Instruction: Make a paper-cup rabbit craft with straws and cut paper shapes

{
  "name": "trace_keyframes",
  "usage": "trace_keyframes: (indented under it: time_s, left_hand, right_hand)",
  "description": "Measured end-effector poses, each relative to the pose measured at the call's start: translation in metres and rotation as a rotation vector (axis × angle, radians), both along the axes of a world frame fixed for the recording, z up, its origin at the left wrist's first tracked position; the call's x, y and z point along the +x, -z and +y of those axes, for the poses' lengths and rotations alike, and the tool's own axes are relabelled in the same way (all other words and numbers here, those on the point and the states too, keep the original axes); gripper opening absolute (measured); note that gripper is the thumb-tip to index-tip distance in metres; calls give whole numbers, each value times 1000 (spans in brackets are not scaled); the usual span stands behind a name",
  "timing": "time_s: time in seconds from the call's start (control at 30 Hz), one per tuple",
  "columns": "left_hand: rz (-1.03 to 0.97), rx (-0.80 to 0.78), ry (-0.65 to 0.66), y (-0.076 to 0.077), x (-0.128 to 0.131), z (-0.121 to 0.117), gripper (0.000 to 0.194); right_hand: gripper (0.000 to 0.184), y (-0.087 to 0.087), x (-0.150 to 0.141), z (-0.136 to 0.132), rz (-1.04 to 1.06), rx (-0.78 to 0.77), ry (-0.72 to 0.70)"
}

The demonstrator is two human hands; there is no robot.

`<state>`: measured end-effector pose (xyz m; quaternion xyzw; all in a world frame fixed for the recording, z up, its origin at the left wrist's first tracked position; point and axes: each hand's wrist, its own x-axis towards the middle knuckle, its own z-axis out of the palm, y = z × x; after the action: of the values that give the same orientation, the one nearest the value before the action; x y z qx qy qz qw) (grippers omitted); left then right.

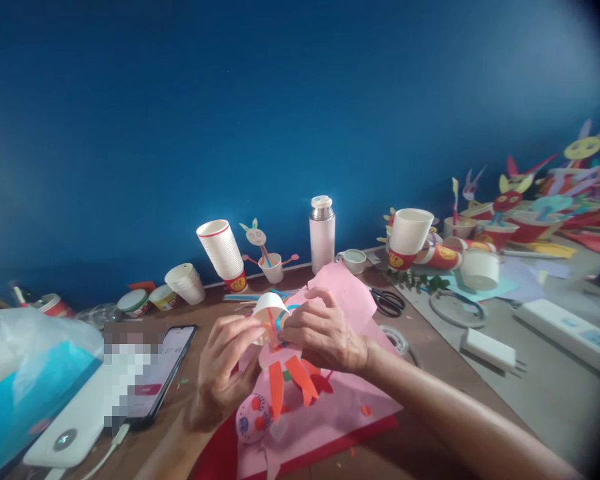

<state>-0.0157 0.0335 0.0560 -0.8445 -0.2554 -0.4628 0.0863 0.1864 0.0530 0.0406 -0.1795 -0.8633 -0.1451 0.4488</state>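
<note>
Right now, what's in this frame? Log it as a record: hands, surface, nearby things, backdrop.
Left hand: holding a white paper cup
Right hand: at a blue strip by the cup; grip unclear
Under hands: pink paper, orange strips
Behind: stacked cups, pale flask
Right side: black scissors
Left side: phone
Backdrop: blue wall

Blue wall (280, 120) dim up top, paler haze toward upper right; that corner falls to black. Stacked cups (220, 250) bright. Shadow under charger (489, 350). Right hand (333, 333) brightly lit. Far-right paper figures (507, 201) smeared. Pixel blocks partly mask phone (165, 373).
</note>
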Motion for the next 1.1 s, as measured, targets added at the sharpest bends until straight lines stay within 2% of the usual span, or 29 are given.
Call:
trace_keyframes:
  time_s: [0.17, 0.37, 0.7, 1.1]
  left_hand:
    - [46, 20, 19, 1, -2, 0, 28]
    - [97, 23, 18, 0, -3, -1, 15]
    - [99, 5, 65, -2, -4, -1, 20]
    - [39, 22, 59, -8, 0, -4, 31]
  right_hand:
    - [16, 1, -1, 1, 11, -1, -9]
    - [17, 4, -2, 1, 22, 1, -19]
    - [22, 7, -3, 1, 26, -31, -19]
    - [21, 13, -2, 2, 27, -68, -37]
